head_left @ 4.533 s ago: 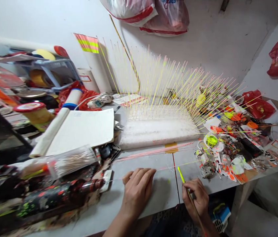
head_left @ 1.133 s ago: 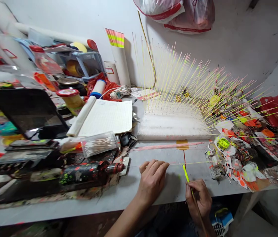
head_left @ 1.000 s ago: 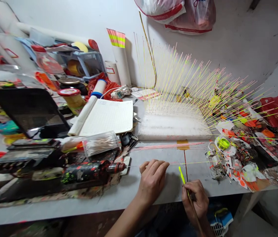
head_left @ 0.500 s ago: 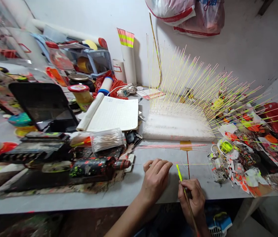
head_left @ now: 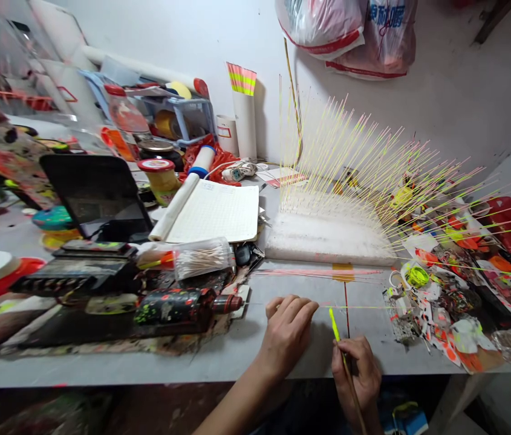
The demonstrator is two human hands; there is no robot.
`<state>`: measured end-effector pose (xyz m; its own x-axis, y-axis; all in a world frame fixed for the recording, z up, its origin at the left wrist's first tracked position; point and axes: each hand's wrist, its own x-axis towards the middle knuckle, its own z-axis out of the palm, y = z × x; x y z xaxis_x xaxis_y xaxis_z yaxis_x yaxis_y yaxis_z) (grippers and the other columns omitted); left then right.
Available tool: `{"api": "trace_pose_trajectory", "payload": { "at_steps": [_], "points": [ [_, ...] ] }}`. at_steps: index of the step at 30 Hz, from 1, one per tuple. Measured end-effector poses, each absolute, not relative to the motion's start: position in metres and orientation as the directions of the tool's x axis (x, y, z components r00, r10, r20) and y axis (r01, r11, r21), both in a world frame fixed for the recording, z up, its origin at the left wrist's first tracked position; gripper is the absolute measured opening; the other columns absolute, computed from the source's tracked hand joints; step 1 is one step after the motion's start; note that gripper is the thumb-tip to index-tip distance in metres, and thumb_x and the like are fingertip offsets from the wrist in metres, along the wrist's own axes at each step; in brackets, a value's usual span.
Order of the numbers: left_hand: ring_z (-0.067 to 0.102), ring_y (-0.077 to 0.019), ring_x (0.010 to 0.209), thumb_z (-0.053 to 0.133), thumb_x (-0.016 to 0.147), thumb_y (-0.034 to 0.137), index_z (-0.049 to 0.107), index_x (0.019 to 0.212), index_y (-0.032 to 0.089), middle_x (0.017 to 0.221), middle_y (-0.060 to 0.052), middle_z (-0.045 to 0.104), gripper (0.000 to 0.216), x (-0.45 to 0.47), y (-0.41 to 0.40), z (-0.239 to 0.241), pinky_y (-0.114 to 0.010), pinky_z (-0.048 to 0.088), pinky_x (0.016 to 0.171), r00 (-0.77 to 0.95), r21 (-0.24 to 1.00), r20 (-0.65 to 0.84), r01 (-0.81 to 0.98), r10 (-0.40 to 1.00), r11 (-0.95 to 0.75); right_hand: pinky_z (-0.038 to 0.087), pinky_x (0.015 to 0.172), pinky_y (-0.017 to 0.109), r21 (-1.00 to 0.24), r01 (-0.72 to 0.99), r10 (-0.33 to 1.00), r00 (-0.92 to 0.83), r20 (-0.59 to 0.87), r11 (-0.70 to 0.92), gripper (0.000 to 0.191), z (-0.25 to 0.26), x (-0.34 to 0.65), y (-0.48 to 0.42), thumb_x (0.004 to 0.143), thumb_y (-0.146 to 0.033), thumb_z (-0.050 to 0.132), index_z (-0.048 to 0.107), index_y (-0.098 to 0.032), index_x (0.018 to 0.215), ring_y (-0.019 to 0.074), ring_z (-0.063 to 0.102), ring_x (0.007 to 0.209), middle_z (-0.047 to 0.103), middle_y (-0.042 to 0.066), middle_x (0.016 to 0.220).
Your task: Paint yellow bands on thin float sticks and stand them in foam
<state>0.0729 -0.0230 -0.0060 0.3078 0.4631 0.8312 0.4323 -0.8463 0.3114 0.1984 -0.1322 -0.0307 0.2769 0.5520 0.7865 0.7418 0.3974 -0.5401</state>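
Pinched in my right hand (head_left: pixel 355 370), a thin stick with a neon-yellow tip (head_left: pixel 335 325) tilts over the desk (head_left: pixel 169 370), just beside a fine rod (head_left: pixel 364 307) that my curled left hand (head_left: pixel 288 333) seems to pin down against rolling, below a foam block (head_left: pixel 328 248) bristling with upright rods.

The left hand (head_left: pixel 288 335) and the right hand (head_left: pixel 357 370) are bare, with slim fingers and plain knuckles; the left forearm (head_left: pixel 232 403) is bare too, narrowing toward the wrist; a dark blue garment (head_left: pixel 277 426) shows only as a sliver at the lower edge, its cut hidden.
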Motion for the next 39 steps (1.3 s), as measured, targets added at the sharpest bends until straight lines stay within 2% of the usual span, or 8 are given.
{"api": "trace_pose_trajectory", "payload": {
  "at_steps": [8, 16, 24, 30, 35, 39],
  "points": [
    [0.064, -0.0126, 0.079, 0.045, 0.093, 0.007, 0.062, 0.096, 0.022, 0.085, 0.001, 0.073, 0.023, 0.049, -0.016, -0.004, -0.033, 0.035, 0.083, 0.362, 0.269, 0.803, 0.489, 0.474, -0.830, 0.055, 0.063, 0.030, -0.552, 0.724, 0.608, 0.232, 0.759, 0.413, 0.020, -0.027, 0.187, -0.134, 0.090, -0.008, 0.057, 0.061, -0.023, 0.102, 0.0167, 0.063, 0.072, 0.068, 0.001, 0.082],
    [0.063, -0.0144, 0.079, 0.044, 0.096, 0.011, 0.060, 0.097, 0.021, 0.086, 0.000, 0.073, 0.019, 0.020, -0.006, -0.003, -0.035, 0.035, 0.085, 0.415, 0.203, 0.791, 0.515, 0.449, -0.833, 0.053, 0.062, 0.027, -0.506, 0.762, 0.575, 0.219, 0.788, 0.404, 0.016, -0.030, 0.175, -0.124, 0.091, -0.009, 0.058, 0.062, -0.022, 0.101, 0.0152, 0.064, 0.071, 0.069, 0.001, 0.083],
    [0.062, -0.0137, 0.079, 0.044, 0.095, 0.010, 0.060, 0.097, 0.021, 0.086, 0.001, 0.072, 0.019, 0.022, -0.008, -0.004, -0.035, 0.035, 0.088, 0.398, 0.217, 0.797, 0.513, 0.454, -0.831, 0.053, 0.061, 0.024, -0.451, 0.797, 0.572, 0.166, 0.803, 0.402, 0.012, -0.015, 0.176, -0.118, 0.093, -0.011, 0.058, 0.063, -0.021, 0.098, 0.0131, 0.064, 0.068, 0.069, 0.000, 0.079],
    [0.063, -0.0136, 0.079, 0.045, 0.094, 0.009, 0.060, 0.097, 0.021, 0.086, 0.001, 0.073, 0.020, 0.022, -0.009, -0.003, -0.035, 0.034, 0.089, 0.387, 0.241, 0.792, 0.511, 0.471, -0.825, 0.053, 0.061, 0.024, -0.511, 0.772, 0.572, 0.240, 0.784, 0.377, 0.010, -0.027, 0.176, -0.120, 0.094, -0.013, 0.058, 0.064, -0.021, 0.097, 0.0132, 0.063, 0.068, 0.069, 0.000, 0.080],
    [0.064, -0.0133, 0.080, 0.044, 0.092, 0.007, 0.061, 0.097, 0.022, 0.086, 0.002, 0.073, 0.023, 0.022, -0.009, -0.003, -0.035, 0.034, 0.090, 0.392, 0.246, 0.786, 0.509, 0.477, -0.824, 0.052, 0.060, 0.023, -0.585, 0.744, 0.641, 0.282, 0.714, 0.324, 0.011, -0.026, 0.177, -0.126, 0.094, -0.014, 0.058, 0.066, -0.021, 0.099, 0.0138, 0.064, 0.071, 0.068, 0.002, 0.081],
    [0.064, -0.0137, 0.080, 0.044, 0.092, 0.008, 0.061, 0.097, 0.022, 0.086, 0.001, 0.073, 0.023, 0.022, -0.009, -0.005, -0.035, 0.035, 0.090, 0.385, 0.246, 0.789, 0.516, 0.478, -0.821, 0.053, 0.059, 0.021, -0.558, 0.745, 0.615, 0.256, 0.745, 0.366, 0.012, -0.020, 0.178, -0.127, 0.092, -0.012, 0.059, 0.065, -0.021, 0.096, 0.0132, 0.064, 0.069, 0.068, 0.001, 0.078]
  ]
}}
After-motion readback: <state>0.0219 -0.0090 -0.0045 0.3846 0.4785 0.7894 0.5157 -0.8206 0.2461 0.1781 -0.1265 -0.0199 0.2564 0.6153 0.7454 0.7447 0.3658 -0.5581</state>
